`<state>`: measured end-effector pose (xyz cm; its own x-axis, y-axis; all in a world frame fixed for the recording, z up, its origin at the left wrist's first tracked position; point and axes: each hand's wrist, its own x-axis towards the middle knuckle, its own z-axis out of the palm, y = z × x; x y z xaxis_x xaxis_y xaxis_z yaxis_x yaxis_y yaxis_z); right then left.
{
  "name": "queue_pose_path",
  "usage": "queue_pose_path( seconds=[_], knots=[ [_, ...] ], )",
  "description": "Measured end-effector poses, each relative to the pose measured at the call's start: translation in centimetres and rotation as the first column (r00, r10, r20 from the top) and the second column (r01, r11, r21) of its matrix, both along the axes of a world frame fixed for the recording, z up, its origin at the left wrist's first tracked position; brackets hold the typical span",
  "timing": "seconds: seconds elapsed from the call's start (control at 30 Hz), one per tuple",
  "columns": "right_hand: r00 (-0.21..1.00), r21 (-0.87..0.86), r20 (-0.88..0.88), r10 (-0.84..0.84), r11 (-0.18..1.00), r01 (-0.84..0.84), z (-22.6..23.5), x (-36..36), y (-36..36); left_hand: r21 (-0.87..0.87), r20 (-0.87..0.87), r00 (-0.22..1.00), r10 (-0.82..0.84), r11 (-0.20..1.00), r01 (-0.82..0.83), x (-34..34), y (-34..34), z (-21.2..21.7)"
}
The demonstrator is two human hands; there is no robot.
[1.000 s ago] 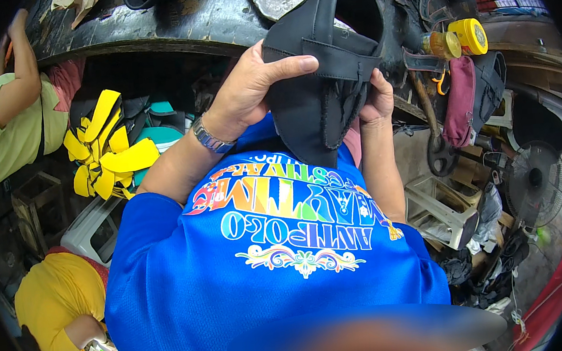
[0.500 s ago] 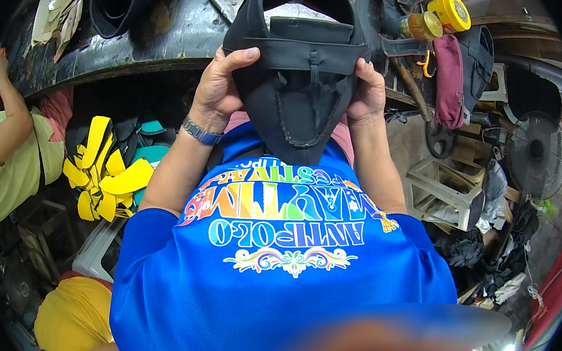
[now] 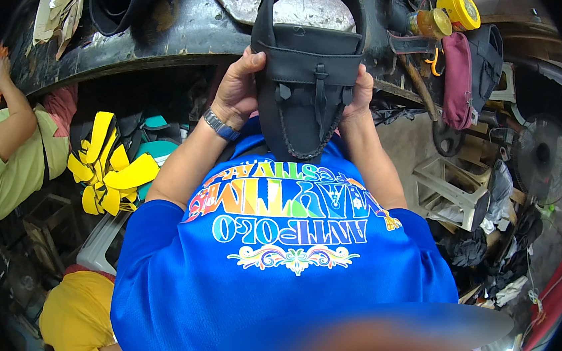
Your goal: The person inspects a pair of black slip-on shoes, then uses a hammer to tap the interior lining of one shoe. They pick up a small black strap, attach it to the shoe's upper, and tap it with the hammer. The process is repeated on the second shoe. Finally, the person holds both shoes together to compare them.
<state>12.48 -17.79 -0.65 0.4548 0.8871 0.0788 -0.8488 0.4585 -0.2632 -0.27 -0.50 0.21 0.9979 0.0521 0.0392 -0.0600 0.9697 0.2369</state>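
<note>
Black shoe upper now held square between both hands, up by the near edge of the workbench

So compared to a moment back, the black shoe upper (image 3: pixel 309 73) has swung from tilted off to the right to sitting straight and centred, toe pointing down at the blue shirt (image 3: pixel 282 269), opening toward the workbench (image 3: pixel 168 31). Left hand (image 3: pixel 237 89) is clamped on its left side with the thumb over the collar, right hand (image 3: pixel 357 92) pinches the right edge, so both hands grip it, apart by the width of the piece. Looks to me like it's being lined up for a look-over. Yellow jar (image 3: pixel 459 11) sits at the bench's right end, yellow straps (image 3: pixel 110 167) hang below left.
</note>
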Motion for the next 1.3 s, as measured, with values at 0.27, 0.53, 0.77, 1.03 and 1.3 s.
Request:
queue_pose_path(
  seconds=[0.27, 0.53, 0.77, 1.03, 1.3],
  knots=[
    [0.998, -0.066, -0.052, 0.018, 0.998, -0.022, 0.0, 0.3, -0.5, -0.047, -0.078, 0.996, -0.039, 0.998, 0.036, 0.0, 0.4, -0.6],
    [0.998, -0.060, -0.060, 0.007, 0.998, -0.011, 0.1, 0.5, -0.3, -0.042, -0.125, 0.991, -0.054, 0.998, 0.049, 0.4, 0.7, -0.2],
    [0.994, -0.029, -0.095, 0.044, 0.998, -0.047, 1.0, 1.0, 0.6, -0.115, -0.048, 0.996, -0.075, 0.991, 0.069, 1.5, 0.7, 1.6],
    [0.996, -0.186, -0.088, -0.033, 0.982, 0.016, 3.2, 2.0, 0.7, 0.325, -0.089, 0.957, 0.274, 0.917, -0.233, 1.1, 0.7, 5.5],
    [0.216, -0.064, 0.965, -0.147, 0.668, 0.742, 12.2, -1.9, 0.4, 0.678, 0.138, 0.825, 0.548, 0.554, -0.482, -2.2, 0.9, 14.1]
  ],
)
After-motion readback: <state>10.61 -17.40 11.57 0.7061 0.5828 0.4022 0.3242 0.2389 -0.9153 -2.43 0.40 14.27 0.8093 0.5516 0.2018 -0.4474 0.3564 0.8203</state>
